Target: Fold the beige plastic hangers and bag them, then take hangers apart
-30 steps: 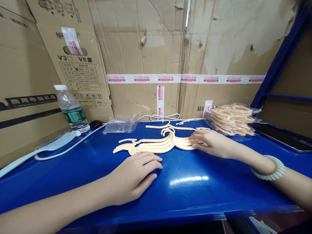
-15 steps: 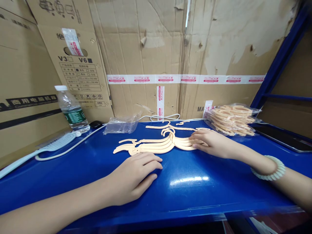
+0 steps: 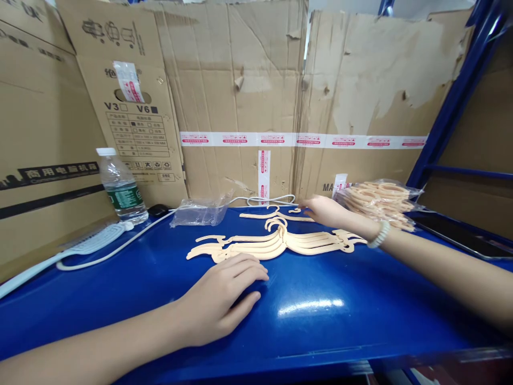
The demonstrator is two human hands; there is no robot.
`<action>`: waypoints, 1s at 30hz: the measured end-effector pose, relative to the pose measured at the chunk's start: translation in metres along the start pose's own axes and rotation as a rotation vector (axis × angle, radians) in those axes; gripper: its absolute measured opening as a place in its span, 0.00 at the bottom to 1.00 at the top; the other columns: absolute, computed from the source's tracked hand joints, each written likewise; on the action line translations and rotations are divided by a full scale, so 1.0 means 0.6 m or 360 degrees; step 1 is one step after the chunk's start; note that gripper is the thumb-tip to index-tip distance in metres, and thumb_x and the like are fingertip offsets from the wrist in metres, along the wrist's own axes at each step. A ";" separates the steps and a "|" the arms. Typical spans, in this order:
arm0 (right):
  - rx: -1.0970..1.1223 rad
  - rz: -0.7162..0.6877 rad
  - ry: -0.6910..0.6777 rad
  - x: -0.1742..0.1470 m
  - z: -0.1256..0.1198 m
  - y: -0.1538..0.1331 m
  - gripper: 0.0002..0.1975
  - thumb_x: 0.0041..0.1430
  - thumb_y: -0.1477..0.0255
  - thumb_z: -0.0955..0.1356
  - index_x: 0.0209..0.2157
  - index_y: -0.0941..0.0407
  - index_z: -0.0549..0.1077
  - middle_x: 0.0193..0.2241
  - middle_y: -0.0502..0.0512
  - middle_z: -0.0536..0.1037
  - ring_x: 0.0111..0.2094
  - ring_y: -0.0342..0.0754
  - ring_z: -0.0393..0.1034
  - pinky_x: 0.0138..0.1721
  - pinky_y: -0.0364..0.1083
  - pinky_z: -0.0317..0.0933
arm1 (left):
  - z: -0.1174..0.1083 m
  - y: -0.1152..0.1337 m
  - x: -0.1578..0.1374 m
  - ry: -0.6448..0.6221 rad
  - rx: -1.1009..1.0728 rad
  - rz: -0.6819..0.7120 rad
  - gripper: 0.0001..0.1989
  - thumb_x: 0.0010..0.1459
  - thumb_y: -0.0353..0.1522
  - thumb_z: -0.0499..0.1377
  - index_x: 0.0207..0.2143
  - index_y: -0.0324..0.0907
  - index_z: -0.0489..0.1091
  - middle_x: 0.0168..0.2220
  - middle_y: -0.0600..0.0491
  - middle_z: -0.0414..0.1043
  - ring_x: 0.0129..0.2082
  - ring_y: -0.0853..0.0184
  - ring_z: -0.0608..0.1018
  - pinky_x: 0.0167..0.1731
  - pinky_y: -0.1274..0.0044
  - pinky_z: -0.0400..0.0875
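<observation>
Clear bag [image 3: 415, 192] holds beige hangers [image 3: 379, 199]; bottle [image 3: 116, 172] (capped), water [image 3: 134, 215].

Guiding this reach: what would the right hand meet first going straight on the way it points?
Probably the small pale piece, just ahead of the right hand; depth is unclear, so the white cable could come first.

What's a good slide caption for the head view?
Left hand in front of grouped hangers, right hand by a lone hanger behind, blue table below.

Cardboard sheets [image 3: 240, 101] line the far edge of this blue tabletop [image 3: 352, 326]; white glare [image 3: 310, 306] shines nearer the front.
</observation>
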State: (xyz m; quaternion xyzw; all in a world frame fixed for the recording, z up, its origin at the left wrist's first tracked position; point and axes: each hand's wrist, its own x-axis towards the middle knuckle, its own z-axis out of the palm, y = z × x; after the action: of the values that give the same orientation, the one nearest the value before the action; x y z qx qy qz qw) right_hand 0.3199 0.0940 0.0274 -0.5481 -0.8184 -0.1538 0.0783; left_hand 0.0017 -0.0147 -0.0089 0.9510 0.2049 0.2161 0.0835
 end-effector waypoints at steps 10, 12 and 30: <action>-0.0171 0.0049 -0.0323 0.102 0.055 0.002 0.13 0.64 0.66 0.66 0.45 0.60 0.72 0.43 0.58 0.75 0.42 0.48 0.72 0.43 0.52 0.68 | -0.004 0.006 0.002 -0.0022 -0.0022 -0.0022 0.14 0.62 0.30 0.53 0.51 0.42 0.66 0.51 0.46 0.71 0.53 0.59 0.71 0.54 0.65 0.67; -0.0165 0.0043 -0.0305 0.103 0.060 0.001 0.14 0.64 0.65 0.66 0.45 0.60 0.72 0.43 0.57 0.75 0.42 0.48 0.72 0.44 0.52 0.68 | -0.004 0.006 0.002 -0.0027 -0.0034 -0.0023 0.15 0.62 0.30 0.53 0.51 0.42 0.66 0.51 0.46 0.71 0.53 0.59 0.71 0.54 0.65 0.67; 0.1402 -0.0197 0.0609 -0.044 -0.116 -0.163 0.04 0.54 0.71 0.67 0.30 0.58 0.72 0.27 0.54 0.76 0.29 0.45 0.71 0.30 0.44 0.67 | 0.001 -0.007 0.010 0.0262 -0.0963 -0.0551 0.14 0.62 0.37 0.55 0.49 0.43 0.67 0.48 0.47 0.73 0.47 0.62 0.75 0.48 0.67 0.71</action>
State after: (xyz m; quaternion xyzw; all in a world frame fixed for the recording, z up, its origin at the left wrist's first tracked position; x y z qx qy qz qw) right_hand 0.2372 0.0131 0.0687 -0.3748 -0.8076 0.1049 0.4430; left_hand 0.0055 -0.0083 -0.0081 0.8138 0.2958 0.3255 0.3799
